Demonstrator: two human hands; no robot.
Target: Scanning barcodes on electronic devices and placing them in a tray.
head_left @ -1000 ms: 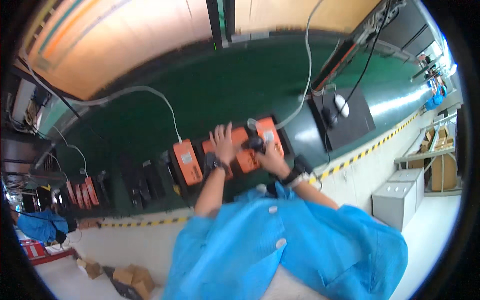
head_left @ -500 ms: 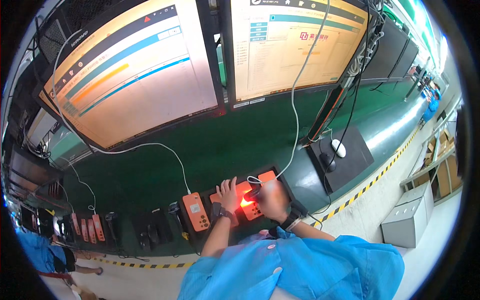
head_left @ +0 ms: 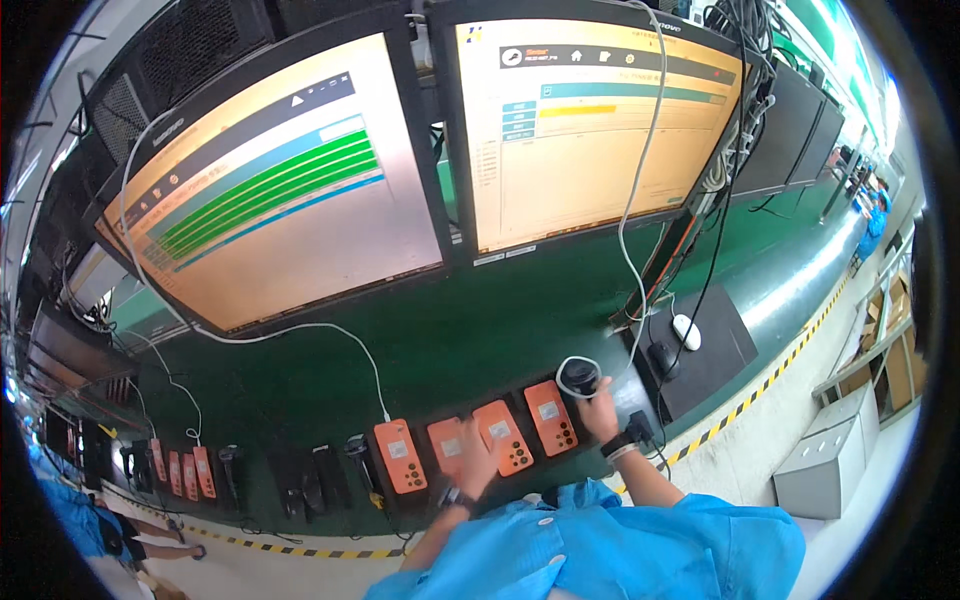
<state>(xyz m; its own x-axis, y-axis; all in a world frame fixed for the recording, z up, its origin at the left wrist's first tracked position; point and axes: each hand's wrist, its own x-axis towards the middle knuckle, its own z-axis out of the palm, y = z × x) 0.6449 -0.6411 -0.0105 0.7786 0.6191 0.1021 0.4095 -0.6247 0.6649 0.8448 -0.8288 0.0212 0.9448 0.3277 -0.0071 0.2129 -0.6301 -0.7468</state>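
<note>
"The left hand (head_left: pixel 477 464)?"
"Over an orange phone (head_left: pixel 446 442) on the surface (head_left: pixel 480 335); its blurred grip cannot be told."
"And the right hand (head_left: pixel 601 413)?"
"Its grip closes round a black scanner (head_left: pixel 579 377) near the rightmost phone (head_left: pixel 552 420), monitors (head_left: pixel 590 140) far beyond."

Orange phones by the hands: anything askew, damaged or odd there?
No damage or spill shows on the orange phones, though the left hand hides part of one. One oddity: a white cable loops at the black scanner in the right hand; possibly tangled, but I cannot tell if it wraps around.
</note>
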